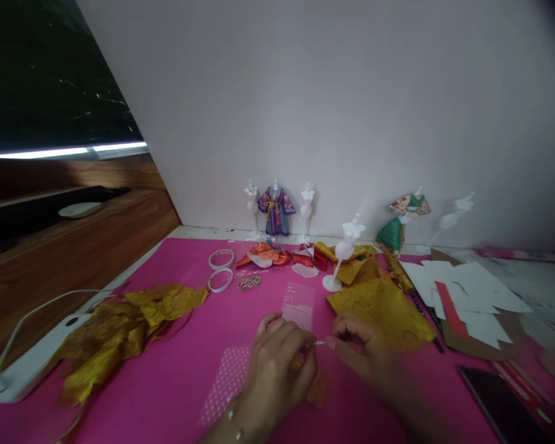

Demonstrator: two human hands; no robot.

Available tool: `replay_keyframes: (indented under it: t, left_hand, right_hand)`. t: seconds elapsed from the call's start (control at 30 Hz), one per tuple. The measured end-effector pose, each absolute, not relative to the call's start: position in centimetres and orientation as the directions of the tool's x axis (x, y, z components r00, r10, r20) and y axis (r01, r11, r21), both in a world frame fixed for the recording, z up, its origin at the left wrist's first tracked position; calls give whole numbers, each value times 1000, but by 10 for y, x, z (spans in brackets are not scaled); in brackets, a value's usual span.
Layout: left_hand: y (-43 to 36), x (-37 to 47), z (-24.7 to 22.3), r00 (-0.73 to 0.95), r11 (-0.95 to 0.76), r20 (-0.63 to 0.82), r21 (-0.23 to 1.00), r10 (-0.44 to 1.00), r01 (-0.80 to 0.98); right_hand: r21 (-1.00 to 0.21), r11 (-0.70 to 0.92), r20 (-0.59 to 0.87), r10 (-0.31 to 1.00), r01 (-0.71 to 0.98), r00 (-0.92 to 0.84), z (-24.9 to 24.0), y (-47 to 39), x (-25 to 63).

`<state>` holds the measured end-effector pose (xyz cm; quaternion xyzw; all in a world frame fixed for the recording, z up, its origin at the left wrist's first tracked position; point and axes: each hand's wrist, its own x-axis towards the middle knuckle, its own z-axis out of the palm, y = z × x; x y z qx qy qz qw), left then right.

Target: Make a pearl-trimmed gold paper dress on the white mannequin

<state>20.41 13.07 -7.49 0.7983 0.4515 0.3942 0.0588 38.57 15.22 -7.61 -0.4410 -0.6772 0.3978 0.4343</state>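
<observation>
My left hand [282, 357] is closed, its fingers curled around a small piece of gold fabric [317, 390] that shows below the fingers. To its right, my right hand [358, 348] pinches the end of a short strip of tiny white beads [320, 342], which spans the gap to my left fingertips. Whether the left fingers also grip that strip is hidden. Just beyond the hands lies a clear sheet of stick-on pearls [298, 305], partly used. Under my left wrist is a sheet with white dots [224, 382].
Small white mannequins stand along the wall, the nearest mannequin [345, 246] close behind my right hand. Gold fabric [383, 305] lies to the right, more crumpled gold fabric [139, 327] to the left. Tape rolls [221, 280], paper pieces [476, 296] and a phone [502, 401] surround the pink mat.
</observation>
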Motion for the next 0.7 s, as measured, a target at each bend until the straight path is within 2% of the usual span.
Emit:
replay_keyframes:
  t: [0.07,0.17,0.23,0.3,0.47,0.57,0.7]
  left_hand:
    - [133,204,-80,219,-518,496,614,840,596]
    - [138,203,-91,133,-283,251,881,959,379]
    - [143,200,-100,135,-143,113,960,984,240]
    - [147,197,-109,154,-42,18,987,988,154]
    - [151,186,-125,176,124,-139,988,974,95]
    - [152,180,-131,158,161,-176,982,972,103]
    - [162,174,-138,143,132,-149,984,979,122]
  right_hand:
    - [-907,308,246,941,289,-233,-76,153,386]
    - [-884,317,251,942,343,-224,-74,154,386]
    - [-876,305,238,947,374,-215,-72,156,386]
    - [-867,286,219,954,407,-205,-70,157,386]
    - [-841,251,169,964,480,-207,-70,159,386]
    - [-819,251,151,962,516,-228,-74,162,386]
    - [-778,267,140,956,568,-257,-81,177,385]
